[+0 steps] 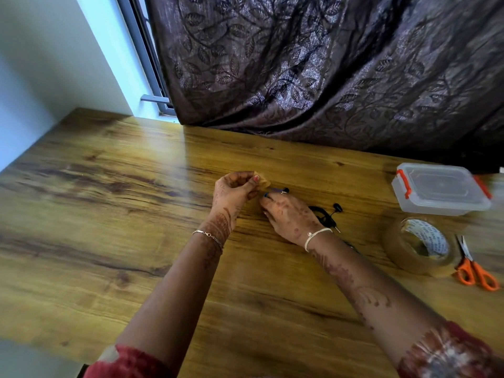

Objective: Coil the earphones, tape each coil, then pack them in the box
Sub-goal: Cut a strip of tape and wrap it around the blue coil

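Observation:
My left hand (236, 190) pinches a small piece of brown tape (264, 183) between thumb and fingers, just above the table. My right hand (289, 215) lies over black earphones (324, 214), its fingers closed on part of the cable near a small earbud (283, 190). Most of the coil is hidden under that hand. One earbud (337, 206) and the jack stick out to the right. The clear plastic box (439, 189) with orange clips stands shut at the right edge.
A roll of brown packing tape (418, 245) lies to the right of my right wrist. Orange-handled scissors (474, 266) lie beside it. A dark patterned curtain (313, 66) hangs along the back of the wooden table (109, 186).

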